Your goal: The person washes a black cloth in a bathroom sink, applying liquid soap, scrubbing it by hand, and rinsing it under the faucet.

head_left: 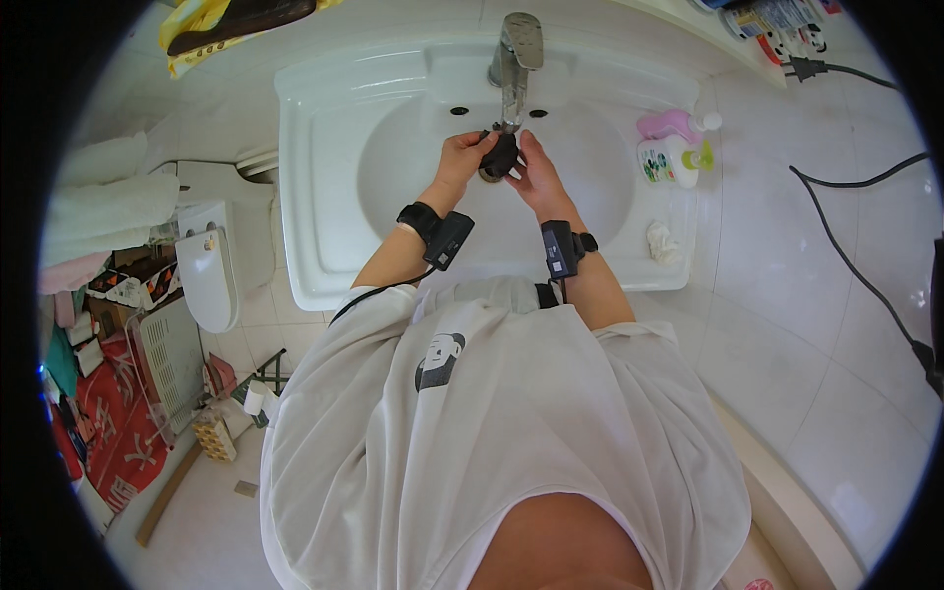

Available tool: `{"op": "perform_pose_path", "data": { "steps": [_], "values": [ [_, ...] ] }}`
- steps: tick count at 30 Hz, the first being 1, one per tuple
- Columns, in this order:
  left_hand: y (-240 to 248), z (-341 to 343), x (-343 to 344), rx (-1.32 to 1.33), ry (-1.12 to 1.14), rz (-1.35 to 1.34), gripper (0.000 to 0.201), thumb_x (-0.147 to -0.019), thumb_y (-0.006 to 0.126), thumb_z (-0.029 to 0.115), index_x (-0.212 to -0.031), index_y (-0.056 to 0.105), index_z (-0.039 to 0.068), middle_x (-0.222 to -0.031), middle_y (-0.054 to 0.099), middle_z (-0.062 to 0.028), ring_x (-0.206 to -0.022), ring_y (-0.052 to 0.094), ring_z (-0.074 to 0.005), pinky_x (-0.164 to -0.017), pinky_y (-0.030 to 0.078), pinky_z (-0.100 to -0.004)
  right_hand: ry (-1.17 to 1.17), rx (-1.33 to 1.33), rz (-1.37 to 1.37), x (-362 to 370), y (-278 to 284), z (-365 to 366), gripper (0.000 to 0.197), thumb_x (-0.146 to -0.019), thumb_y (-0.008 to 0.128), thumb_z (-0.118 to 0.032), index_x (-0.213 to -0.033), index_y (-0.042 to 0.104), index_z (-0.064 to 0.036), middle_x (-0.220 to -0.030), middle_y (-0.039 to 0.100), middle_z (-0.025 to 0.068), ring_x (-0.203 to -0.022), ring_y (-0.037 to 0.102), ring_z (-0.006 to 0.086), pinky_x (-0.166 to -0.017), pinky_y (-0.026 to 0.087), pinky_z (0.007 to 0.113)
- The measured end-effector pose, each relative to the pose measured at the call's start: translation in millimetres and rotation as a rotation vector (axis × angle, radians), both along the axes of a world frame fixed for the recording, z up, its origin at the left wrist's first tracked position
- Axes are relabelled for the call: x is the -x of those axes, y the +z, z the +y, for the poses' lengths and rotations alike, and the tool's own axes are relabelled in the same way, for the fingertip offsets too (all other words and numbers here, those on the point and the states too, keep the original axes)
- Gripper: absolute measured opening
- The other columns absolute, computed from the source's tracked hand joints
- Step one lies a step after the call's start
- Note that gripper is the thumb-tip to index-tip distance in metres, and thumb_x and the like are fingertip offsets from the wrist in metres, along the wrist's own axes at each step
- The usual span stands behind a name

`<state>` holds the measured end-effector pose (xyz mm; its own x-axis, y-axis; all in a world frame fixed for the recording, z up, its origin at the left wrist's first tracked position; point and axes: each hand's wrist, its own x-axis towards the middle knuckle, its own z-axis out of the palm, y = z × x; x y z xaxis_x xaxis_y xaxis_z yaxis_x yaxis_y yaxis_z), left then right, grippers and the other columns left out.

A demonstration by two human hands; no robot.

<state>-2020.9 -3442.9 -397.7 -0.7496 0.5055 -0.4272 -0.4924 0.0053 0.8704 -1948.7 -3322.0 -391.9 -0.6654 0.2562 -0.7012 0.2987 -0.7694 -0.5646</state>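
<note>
Under the faucet [518, 47] at the back of the white sink [393, 147], both my hands are at a small black item [501, 155]. It looks soft and bunched, and its exact kind does not show. My left hand [462, 162] pinches its left side with thumb and fingers. My right hand [539, 175] curls round its right side, partly hiding it. What looks like a stream of water falls from the spout onto the item. Just beneath it, the drain [489, 175] is partly covered.
On the sink's right rim lie a pink bottle [671, 125] and a white pump bottle [671, 160], with a crumpled whitish item [664, 243] nearer me. A toilet [208, 270] stands to the left. A black cable [855, 256] hangs along the right wall.
</note>
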Motion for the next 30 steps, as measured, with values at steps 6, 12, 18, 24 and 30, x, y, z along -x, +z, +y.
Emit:
{"op": "perform_pose_path", "data": {
  "steps": [6, 12, 18, 24, 30],
  "values": [
    [10, 6, -8, 0.017, 0.020, 0.024, 0.025, -0.082, 0.059, 0.023, -0.092, 0.064, 0.000, -0.079, 0.061, -0.0011, -0.070, 0.052, -0.0064, -0.063, 0.041, -0.0196, 0.155, -0.114, 0.165, -1, -1, -8, 0.035, -0.089, 0.046, -0.033, -0.116, 0.046, -0.0105, -0.104, 0.053, 0.0027, -0.097, 0.049, 0.0138, -0.082, 0.040, 0.034],
    [12, 6, -4, -0.079, 0.163, -0.091, 0.025, -0.084, 0.057, 0.023, -0.097, 0.063, 0.003, -0.085, 0.061, -0.0018, -0.075, 0.056, -0.0098, -0.069, 0.044, -0.0209, 0.014, -0.043, 0.053, 2, -17, 1, 0.033, -0.090, 0.041, -0.036, -0.110, 0.048, -0.0092, -0.104, 0.054, 0.0039, -0.100, 0.048, 0.0164, -0.085, 0.038, 0.038],
    [-22, -16, 12, -0.014, 0.395, -0.231, 0.024, -0.085, 0.054, 0.023, -0.100, 0.061, 0.005, -0.091, 0.060, -0.0020, -0.084, 0.057, -0.0130, -0.076, 0.045, -0.0253, -0.153, 0.141, 0.209, -5, -10, 19, 0.038, -0.091, 0.038, -0.037, -0.113, 0.048, -0.0075, -0.102, 0.057, 0.0069, -0.093, 0.054, 0.0210, -0.084, 0.039, 0.040],
    [-49, -7, 5, 0.070, 0.198, -0.370, 0.038, -0.088, 0.047, 0.031, -0.122, 0.043, 0.012, -0.106, 0.051, -0.0030, -0.093, 0.052, -0.0168, -0.083, 0.041, -0.0386, -0.128, 0.293, 0.299, 0, 23, 8, 0.043, -0.091, 0.032, -0.040, -0.116, 0.047, -0.0084, -0.114, 0.054, 0.0072, -0.109, 0.047, 0.0218, -0.094, 0.032, 0.043],
    [-38, 13, 2, -0.111, 0.125, -0.455, 0.038, -0.085, 0.050, 0.039, -0.111, 0.051, 0.011, -0.089, 0.056, -0.0029, -0.081, 0.056, -0.0175, -0.077, 0.045, -0.0373, -0.123, 0.420, 0.336, -3, 14, 12, 0.042, -0.091, 0.033, -0.041, -0.114, 0.048, -0.0085, -0.111, 0.055, 0.0063, -0.110, 0.046, 0.0214, -0.093, 0.032, 0.044]
  ]
}}
